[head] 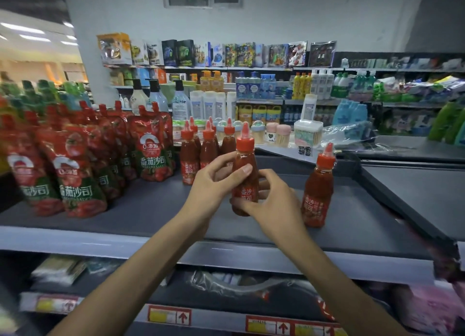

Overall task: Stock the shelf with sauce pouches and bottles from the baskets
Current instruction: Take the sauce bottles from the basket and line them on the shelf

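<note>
Head view: left hand (214,182) and right hand (274,207) share a grip wrapped round a sauce bottle (245,169) over the shelf (151,209), best lowered upright, label forward, beside the bottle row (208,149) beyond the grip.

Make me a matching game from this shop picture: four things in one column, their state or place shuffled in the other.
Things
1. pouches
2. centre bottle
3. right bottle
4. back bottles

States
A. stands alone on the shelf
B. gripped by left hand and right hand
C. clustered upright, just right of the pouches
D. crowd the shelf's left end

Pairs: 1-D, 2-B, 3-A, 4-C
</note>
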`<control>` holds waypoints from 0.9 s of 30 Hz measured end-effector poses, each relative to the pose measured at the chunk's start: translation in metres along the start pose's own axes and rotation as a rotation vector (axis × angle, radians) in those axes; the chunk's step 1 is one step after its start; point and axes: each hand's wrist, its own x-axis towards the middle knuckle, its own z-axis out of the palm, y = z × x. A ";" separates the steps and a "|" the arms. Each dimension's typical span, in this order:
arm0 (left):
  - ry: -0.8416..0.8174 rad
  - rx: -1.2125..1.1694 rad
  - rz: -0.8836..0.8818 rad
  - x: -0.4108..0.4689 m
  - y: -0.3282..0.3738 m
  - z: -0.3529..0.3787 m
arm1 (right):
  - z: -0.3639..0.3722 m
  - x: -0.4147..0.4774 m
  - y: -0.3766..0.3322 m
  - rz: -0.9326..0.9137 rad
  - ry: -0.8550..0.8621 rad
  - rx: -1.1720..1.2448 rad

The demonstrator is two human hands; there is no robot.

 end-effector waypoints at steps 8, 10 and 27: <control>0.295 0.472 -0.103 0.041 -0.025 -0.072 | 0.026 0.057 0.010 0.048 0.065 0.032; 0.356 0.574 -0.117 0.053 -0.035 -0.084 | 0.036 0.073 0.011 0.054 0.078 0.007; 0.372 0.698 -0.204 0.094 -0.068 -0.118 | 0.095 0.124 0.043 0.121 0.080 -0.045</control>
